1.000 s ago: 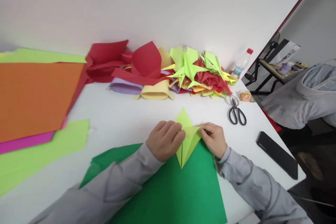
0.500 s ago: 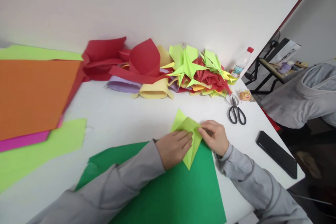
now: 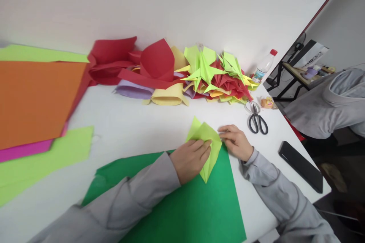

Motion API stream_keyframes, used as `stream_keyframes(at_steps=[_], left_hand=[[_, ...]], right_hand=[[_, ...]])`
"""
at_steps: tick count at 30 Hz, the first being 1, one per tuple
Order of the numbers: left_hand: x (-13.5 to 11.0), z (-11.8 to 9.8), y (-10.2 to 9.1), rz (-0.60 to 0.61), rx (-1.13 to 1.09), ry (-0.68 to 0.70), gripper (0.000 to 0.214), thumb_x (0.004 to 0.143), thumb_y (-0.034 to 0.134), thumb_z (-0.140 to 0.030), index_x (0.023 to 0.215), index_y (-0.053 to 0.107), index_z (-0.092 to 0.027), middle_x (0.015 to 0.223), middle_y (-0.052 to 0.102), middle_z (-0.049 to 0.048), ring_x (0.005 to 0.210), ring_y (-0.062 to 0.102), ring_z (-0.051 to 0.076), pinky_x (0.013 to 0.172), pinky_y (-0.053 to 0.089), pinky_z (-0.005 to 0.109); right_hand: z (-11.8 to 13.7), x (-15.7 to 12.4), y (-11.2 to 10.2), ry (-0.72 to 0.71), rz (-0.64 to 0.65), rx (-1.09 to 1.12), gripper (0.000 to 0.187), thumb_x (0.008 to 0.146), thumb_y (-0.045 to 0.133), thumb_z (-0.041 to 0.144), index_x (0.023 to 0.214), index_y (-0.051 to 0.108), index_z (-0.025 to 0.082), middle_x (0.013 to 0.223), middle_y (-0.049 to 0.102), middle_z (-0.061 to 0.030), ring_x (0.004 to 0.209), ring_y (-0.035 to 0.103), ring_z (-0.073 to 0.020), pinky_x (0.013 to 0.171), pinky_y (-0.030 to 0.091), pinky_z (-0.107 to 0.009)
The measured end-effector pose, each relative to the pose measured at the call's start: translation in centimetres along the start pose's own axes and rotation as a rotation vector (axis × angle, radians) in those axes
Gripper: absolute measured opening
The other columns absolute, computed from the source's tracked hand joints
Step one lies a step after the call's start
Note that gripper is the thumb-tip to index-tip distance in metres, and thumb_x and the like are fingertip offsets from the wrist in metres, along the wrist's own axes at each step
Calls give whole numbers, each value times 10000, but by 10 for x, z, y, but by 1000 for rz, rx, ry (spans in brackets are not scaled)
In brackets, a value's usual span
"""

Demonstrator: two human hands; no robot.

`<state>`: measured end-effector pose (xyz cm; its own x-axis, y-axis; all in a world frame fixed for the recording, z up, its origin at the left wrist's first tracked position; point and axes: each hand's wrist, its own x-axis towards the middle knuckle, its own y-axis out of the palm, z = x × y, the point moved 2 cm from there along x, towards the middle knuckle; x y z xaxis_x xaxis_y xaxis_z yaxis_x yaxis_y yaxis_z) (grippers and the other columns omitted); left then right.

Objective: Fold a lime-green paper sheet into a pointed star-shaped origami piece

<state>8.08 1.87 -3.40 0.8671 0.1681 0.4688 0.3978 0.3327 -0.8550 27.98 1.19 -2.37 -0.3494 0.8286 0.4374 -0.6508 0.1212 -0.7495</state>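
A folded piece of yellow-green paper lies partly on a large green sheet, its lower point towards me. My left hand grips this folded paper from its left side, fingers close together and curved over its middle; the thumb is hidden. Just off the paper's right corner is my right hand, fingers loosely bent and a little apart, with nothing seen in them. Whether its fingertips touch the paper's edge I cannot tell.
Folded paper stars and red paper rolls line the wall. Scissors, a phone, a bottle and a small packet are at right. Orange sheets lie left. A grey-clothed person is beyond the table.
My right hand has let go of the paper's right corner and moved slightly right. That flap now lies more spread out to the right. My left hand stays on the paper.
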Motion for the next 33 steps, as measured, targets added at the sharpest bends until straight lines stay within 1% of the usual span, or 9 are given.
stream_keyframes(at_steps=[2,4,9,14,20,24,27,31,33], left_hand=[[-1,2,1,9,0,4,257,891,429,-74,1027,646,-45,1152,661,170,837,583,241,697,477,372],[-1,3,1,19,-12,1,262,890,426,-71,1034,644,-53,1152,663,163,842,575,238,705,478,372],[-3,5,2,30,-59,-32,290,876,413,-50,1055,639,-85,1162,655,164,876,566,236,742,484,386],[-4,7,6,5,-91,-39,263,889,423,-71,1028,646,-88,1153,661,157,846,567,227,741,496,388],[-3,11,12,-80,-138,-26,217,917,448,-130,979,646,-66,1101,679,157,784,577,211,720,495,375],[1,14,10,-164,-197,-3,226,929,421,-115,916,644,-83,990,703,140,784,598,185,720,490,333],[2,16,5,-193,-250,-59,271,948,379,-142,916,642,-84,950,706,137,792,590,181,738,494,323],[1,16,1,-134,-301,-136,272,943,384,-162,944,648,-97,993,697,132,846,569,202,781,499,345],[-1,16,2,-130,-311,-151,264,933,396,-153,930,655,-102,1006,692,128,868,558,211,804,495,353]], right_hand=[[-2,-1,1,-22,11,-20,336,702,458,46,888,703,179,1076,653,-100,997,579,-228,882,479,-419],[-1,-1,3,-53,41,-63,334,689,459,55,884,700,181,1116,645,-102,1022,570,-244,890,464,-444],[8,-1,6,-110,59,-128,285,730,457,78,843,692,192,1114,650,-96,1022,571,-251,860,461,-441],[11,-2,8,-143,32,-148,304,765,458,80,921,694,191,1099,658,-97,1007,573,-245,870,473,-432],[12,-4,12,-171,27,-189,313,805,462,87,1019,675,169,1114,660,-110,1026,572,-247,881,484,-436],[16,-5,12,-190,31,-249,311,830,452,96,1059,654,155,1121,658,-119,1041,568,-249,886,493,-436],[19,-4,13,-212,35,-284,298,851,452,104,1081,638,144,1121,654,-126,1041,566,-250,889,501,-429],[25,-3,14,-221,54,-332,264,882,458,130,1081,631,109,1115,646,-148,1032,560,-258,882,511,-422],[27,-3,14,-206,81,-364,262,900,454,156,1087,629,102,1126,636,-154,1037,554,-264,886,511,-427]])
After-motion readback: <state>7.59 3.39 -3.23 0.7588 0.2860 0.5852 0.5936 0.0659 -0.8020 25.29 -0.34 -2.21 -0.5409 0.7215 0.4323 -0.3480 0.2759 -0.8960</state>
